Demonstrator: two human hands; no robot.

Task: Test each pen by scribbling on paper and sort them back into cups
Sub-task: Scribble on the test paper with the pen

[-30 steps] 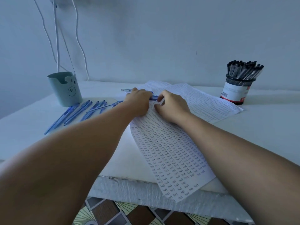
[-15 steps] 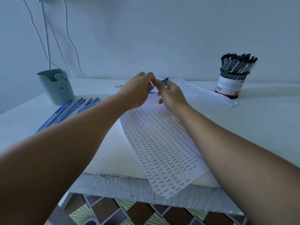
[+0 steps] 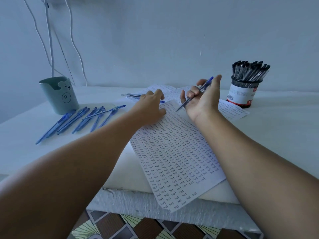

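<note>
Right hand (image 3: 202, 99), palm up, fingers curled around a slim blue plastic pen (image 3: 195, 94); its long axis slants, tip toward the densely scribbled white paper sheet (image 3: 172, 152). Left hand (image 3: 151, 107) rests spread on that sheet.

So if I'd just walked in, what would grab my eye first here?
Probably the paper in the middle, packed with rows of tiny handwritten words and hanging over the table's front edge. Above it, the right hand is turned palm up, gripping a blue pen, while the left hand rests on the sheet. Then the sides: loose blue pens fanned beside a green bear-faced cup on the left, and a cup crammed with black pens at far right.
</note>
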